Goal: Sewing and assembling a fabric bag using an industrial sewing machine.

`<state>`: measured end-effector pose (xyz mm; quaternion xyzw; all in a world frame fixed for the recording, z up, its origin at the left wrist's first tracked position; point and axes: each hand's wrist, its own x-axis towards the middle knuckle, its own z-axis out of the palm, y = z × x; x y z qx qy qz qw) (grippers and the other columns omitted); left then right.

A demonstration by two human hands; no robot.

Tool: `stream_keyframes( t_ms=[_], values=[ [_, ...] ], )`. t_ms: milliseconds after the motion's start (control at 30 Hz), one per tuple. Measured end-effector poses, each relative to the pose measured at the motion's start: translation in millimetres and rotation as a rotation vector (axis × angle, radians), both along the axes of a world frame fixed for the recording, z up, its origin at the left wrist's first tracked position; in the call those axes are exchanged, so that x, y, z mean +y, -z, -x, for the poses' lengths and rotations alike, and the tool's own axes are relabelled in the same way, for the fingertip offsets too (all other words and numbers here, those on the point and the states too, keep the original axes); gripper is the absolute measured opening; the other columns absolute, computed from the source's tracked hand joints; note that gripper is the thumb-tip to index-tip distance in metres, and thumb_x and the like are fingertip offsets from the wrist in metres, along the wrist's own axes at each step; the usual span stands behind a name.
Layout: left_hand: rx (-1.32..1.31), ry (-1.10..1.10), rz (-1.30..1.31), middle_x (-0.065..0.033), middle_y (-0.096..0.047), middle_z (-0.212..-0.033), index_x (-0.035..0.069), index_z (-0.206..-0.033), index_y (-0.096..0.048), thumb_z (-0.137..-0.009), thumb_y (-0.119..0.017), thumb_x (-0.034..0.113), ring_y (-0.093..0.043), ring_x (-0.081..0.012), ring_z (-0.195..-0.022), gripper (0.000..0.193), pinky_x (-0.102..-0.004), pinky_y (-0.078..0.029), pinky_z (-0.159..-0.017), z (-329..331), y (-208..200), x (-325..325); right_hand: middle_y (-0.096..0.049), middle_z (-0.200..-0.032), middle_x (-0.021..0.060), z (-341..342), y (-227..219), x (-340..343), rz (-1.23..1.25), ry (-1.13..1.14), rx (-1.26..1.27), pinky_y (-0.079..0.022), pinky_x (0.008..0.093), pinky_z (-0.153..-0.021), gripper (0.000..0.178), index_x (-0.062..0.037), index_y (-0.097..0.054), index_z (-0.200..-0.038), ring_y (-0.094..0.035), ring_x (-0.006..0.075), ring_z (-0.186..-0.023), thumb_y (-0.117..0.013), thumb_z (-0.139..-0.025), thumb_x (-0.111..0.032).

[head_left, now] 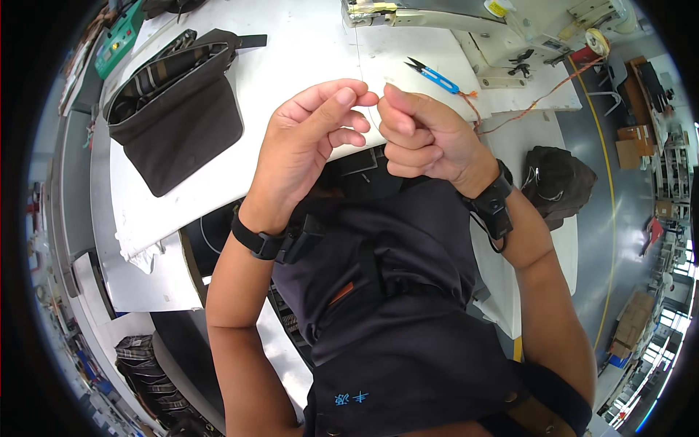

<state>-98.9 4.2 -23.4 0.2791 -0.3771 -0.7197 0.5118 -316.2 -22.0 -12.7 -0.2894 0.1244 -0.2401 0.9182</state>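
A thin dark thread (359,54) runs down from the sewing machine (422,20) to my two hands, which are raised close together over the near edge of the white table. My left hand (309,124) pinches it between thumb and forefinger, the other fingers loosely curled. Almost touching those fingertips, my right hand (429,135) is closed in a pinch at the same thread, its remaining fingers folded in. The thread's end is too fine to make out. Beyond my right hand lies a pair of blue thread snips (435,76), blades pointing away to the left.
A dark fabric bag (186,124) with a plaid lining lies on the white table (291,44) at left. An orange cord (520,115) trails from the snips toward a spool at right. Another dark cloth item (557,182) rests beside my right forearm. A green box (119,40) stands far left.
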Motion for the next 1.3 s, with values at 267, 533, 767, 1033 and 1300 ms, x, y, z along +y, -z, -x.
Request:
stream_keyframes(
  t_ms=[267,533,767,1033,1300],
  values=[
    [-0.316,-0.256,0.339,-0.0057,-0.076,-0.102,0.001,-0.117,-0.075,-0.103,-0.066,0.013,-0.069,-0.0098,-0.085,0.02,-0.0259,-0.058,-0.073,15.2,-14.5,7.6,-0.03,-0.049,-0.0052,-3.7,12.1,0.8,-0.116,-0.176,-0.346,-0.022,0.0285,-0.04,0.06,-0.0127,-0.047,-0.067,-0.025,0.009,-0.036,-0.022,-0.115,-0.038],
    [-0.549,-0.157,0.467,-0.0066,-0.077,-0.098,0.001,-0.116,-0.077,-0.098,-0.067,0.001,-0.069,-0.0101,-0.08,0.02,-0.0249,-0.058,-0.07,15.6,-20.3,11.0,-0.039,-0.048,0.0022,-18.1,17.3,6.2,-0.07,-0.378,-0.651,-0.025,0.0315,-0.036,0.071,-0.0036,-0.054,-0.064,-0.03,0.0143,-0.034,-0.013,-0.11,-0.039],
    [-0.657,-0.322,0.745,-0.0112,-0.078,-0.088,0.001,-0.108,-0.078,-0.092,-0.071,0.002,-0.072,-0.0166,-0.07,0.018,-0.0276,-0.059,-0.063,13.5,-19.0,8.0,-0.041,-0.049,0.003,-21.7,17.7,7.0,-0.097,-0.394,-0.642,-0.025,0.0313,-0.035,0.073,-0.0009,-0.056,-0.065,-0.031,0.0148,-0.034,-0.013,-0.11,-0.039],
    [-0.7,-0.342,0.651,-0.0097,-0.075,-0.08,0.0,-0.099,-0.077,-0.089,-0.072,0.003,-0.07,-0.015,-0.064,0.012,-0.0269,-0.057,-0.06,12.2,-22.7,7.0,-0.039,-0.048,-0.0003,-17.2,19.6,5.8,-0.095,-0.392,-0.505,-0.024,0.0288,-0.036,0.078,-0.0012,-0.055,-0.064,-0.03,0.0119,-0.034,-0.012,-0.112,-0.045],
    [-0.668,-0.478,0.389,-0.0048,-0.074,-0.076,-0.002,-0.096,-0.075,-0.09,-0.071,0.005,-0.068,-0.0081,-0.065,0.01,-0.0241,-0.055,-0.061,15.2,-25.0,6.0,-0.032,-0.045,-0.0047,-19.3,13.9,12.8,-0.012,-0.327,-0.236,-0.023,0.0264,-0.037,0.088,-0.0024,-0.054,-0.061,-0.026,0.0096,-0.034,-0.01,-0.111,-0.059]
  ],
)
